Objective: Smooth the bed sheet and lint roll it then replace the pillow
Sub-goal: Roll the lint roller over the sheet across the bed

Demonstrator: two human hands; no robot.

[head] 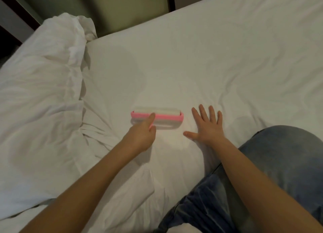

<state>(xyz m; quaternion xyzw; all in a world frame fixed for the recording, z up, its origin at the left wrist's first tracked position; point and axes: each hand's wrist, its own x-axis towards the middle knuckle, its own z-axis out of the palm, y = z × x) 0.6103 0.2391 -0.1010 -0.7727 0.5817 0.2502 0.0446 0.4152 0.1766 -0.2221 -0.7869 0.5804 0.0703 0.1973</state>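
Observation:
A pink and white lint roller (164, 117) lies crosswise on the white bed sheet (201, 61) in the middle of the view. My left hand (142, 134) grips its near white handle, thumb laid over the pink frame. My right hand (207, 126) lies flat on the sheet just right of the roller, fingers spread. The sheet shows soft creases to the right. A bunched white duvet or pillow (40, 96) is piled at the left; I cannot tell which.
My knee in blue jeans (283, 163) rests on the bed at the lower right. A padded headboard (122, 7) and a dark frame stand beyond the mattress's far edge.

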